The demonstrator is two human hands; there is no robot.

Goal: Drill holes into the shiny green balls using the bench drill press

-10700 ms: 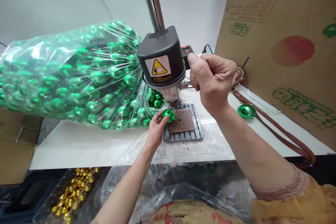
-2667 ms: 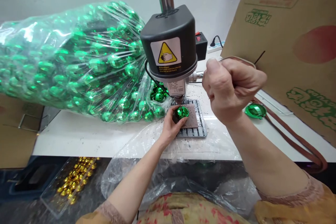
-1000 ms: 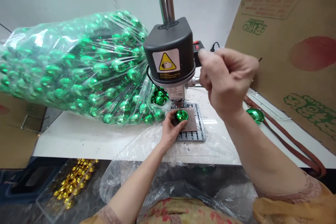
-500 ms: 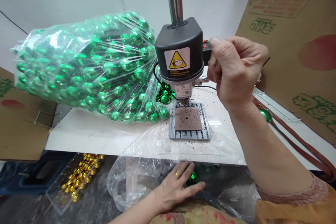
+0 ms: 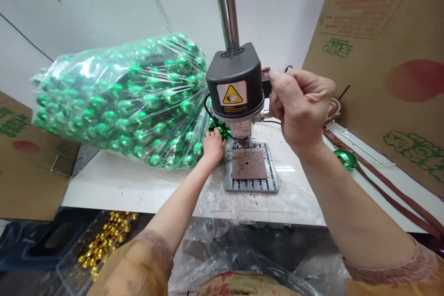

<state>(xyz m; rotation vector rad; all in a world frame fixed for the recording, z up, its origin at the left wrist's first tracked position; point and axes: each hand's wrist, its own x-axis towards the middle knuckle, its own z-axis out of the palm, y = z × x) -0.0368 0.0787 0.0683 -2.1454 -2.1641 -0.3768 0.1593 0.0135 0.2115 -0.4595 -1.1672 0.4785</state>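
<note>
My right hand (image 5: pixel 301 106) is closed in a fist beside the black head of a small drill press (image 5: pixel 236 83); what its fingers wrap round is hidden. My left hand (image 5: pixel 213 145) reaches to the mouth of a clear bag of shiny green faceted balls (image 5: pixel 132 106), with its fingertips among the balls left of the drill. Its fingers look slightly spread, and I see nothing held in them. Under the drill bit, a brown square plate (image 5: pixel 249 169) with a dark hole lies on the slotted metal base (image 5: pixel 251 187). Dark crumbs are scattered over both.
Cardboard boxes stand at the left (image 5: pixel 29 162) and right (image 5: pixel 388 74). A clear tray of gold balls (image 5: pixel 104 240) sits below the white table's edge (image 5: pixel 138 206). At right lie a green ball (image 5: pixel 345 160) and brown straps (image 5: pixel 395 189). Clear plastic hangs over the front edge.
My left hand has moved from my lap, near a green ball, up to the mouth of the green bag. My right hand stays beside the drill head. The view has shifted slightly.
</note>
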